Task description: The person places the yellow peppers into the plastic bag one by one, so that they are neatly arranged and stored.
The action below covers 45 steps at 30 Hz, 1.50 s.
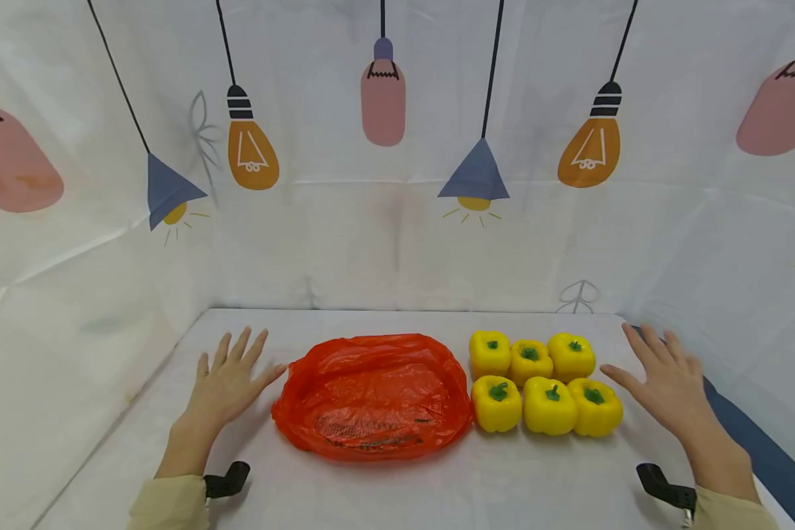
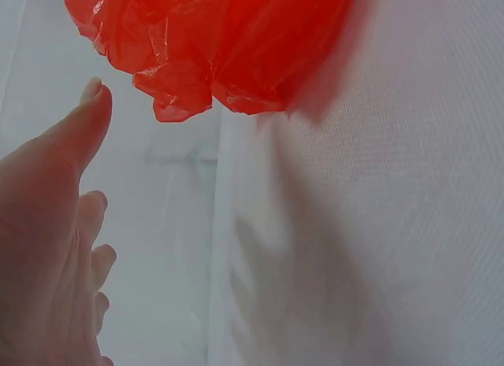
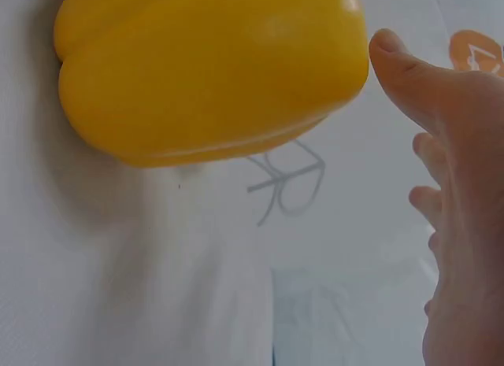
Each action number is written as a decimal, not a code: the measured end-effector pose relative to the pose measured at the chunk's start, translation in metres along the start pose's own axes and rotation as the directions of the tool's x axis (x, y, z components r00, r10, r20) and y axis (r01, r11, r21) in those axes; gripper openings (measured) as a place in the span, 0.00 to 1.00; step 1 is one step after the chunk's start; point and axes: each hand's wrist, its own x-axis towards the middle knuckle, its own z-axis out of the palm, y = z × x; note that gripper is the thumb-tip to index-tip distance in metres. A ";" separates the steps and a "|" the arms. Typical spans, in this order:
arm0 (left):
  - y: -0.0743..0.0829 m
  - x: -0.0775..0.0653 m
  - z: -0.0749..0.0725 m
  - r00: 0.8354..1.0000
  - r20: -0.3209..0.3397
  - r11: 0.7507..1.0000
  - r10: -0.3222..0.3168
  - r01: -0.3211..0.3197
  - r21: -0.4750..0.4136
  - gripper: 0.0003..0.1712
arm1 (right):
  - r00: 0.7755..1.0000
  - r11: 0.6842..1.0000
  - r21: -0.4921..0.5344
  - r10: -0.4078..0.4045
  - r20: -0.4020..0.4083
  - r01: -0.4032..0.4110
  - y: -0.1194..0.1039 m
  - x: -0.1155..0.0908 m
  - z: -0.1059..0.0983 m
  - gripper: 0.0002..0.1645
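A red plastic bag (image 1: 384, 397) lies spread on the table with its rim bunched up around a sunken middle. To its right stand several yellow bell peppers (image 1: 551, 406) with green stems, in two rows. My left hand (image 1: 228, 383) is held left of the bag, fingers spread and straight, holding nothing; its thumb comes near the bag's edge. On the other side, my right hand (image 1: 669, 383) is spread beside the peppers and holds nothing. In the right wrist view one yellow bell pepper (image 3: 213, 75) is close to the thumb. The bag (image 2: 213, 43) shows above the left thumb.
A white table (image 1: 397, 493) carries everything. Behind it hangs a white sheet (image 1: 397, 250) printed with lamps and bulbs, which also closes off the left side. Dark blue material (image 1: 762, 449) shows past the table's right edge.
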 end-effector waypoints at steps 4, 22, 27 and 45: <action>0.003 0.000 -0.001 1.000 0.015 1.000 0.002 -0.001 -0.011 0.53 | 0.999 1.000 0.007 -0.029 -0.015 0.029 -0.012 0.000 -0.004 0.56; 0.021 0.002 -0.003 0.998 0.046 1.000 0.031 -0.031 -0.001 0.54 | 0.981 0.980 0.036 -0.196 0.002 0.196 -0.057 0.001 -0.019 0.55; 0.028 0.002 -0.001 0.997 0.054 0.999 0.052 -0.052 0.005 0.54 | 0.972 0.972 0.065 -0.230 0.052 0.227 -0.076 0.001 -0.019 0.57; 0.041 -0.002 0.002 0.984 0.064 0.986 0.165 -0.164 -0.026 0.52 | 0.928 0.939 0.156 -0.332 0.167 0.308 -0.132 -0.007 -0.012 0.51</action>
